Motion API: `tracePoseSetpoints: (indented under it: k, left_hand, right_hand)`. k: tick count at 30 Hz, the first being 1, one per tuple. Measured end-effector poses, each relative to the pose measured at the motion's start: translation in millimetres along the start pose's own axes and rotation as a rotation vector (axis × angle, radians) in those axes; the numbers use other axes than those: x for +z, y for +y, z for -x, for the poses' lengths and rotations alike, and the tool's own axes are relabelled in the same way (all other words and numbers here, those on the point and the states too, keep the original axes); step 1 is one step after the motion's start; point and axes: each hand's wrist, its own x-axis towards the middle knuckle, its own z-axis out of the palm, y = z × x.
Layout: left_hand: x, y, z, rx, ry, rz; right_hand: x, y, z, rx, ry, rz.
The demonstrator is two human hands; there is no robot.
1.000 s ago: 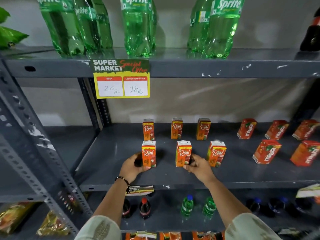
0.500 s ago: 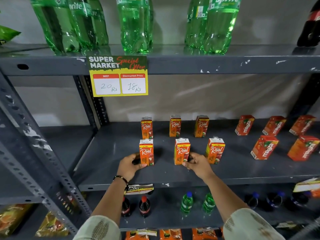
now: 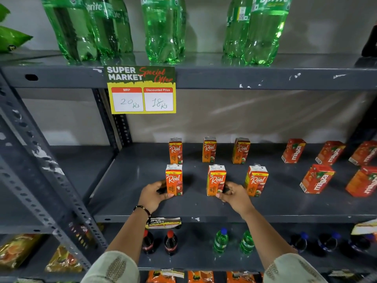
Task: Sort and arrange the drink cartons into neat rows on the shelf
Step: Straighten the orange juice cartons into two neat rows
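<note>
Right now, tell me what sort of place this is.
Most likely a small supermarket: a "Super Market Special Offer" price tag hangs on the metal shelf, with Real juice cartons and Sprite bottles stocked in rows.

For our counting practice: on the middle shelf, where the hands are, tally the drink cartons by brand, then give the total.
Real cartons: 6
Maaza cartons: 5 in view; the frame's right edge may hide more
Total: 11
</note>
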Motion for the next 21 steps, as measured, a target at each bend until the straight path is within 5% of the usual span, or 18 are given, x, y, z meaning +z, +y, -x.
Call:
tracePoseSetpoints:
  k: [21]
  left_hand:
    - [0,4,9,-0.035,0.034,0.010]
  right_hand:
    - [-6,-4,3,-0.030,-0.037,0.007]
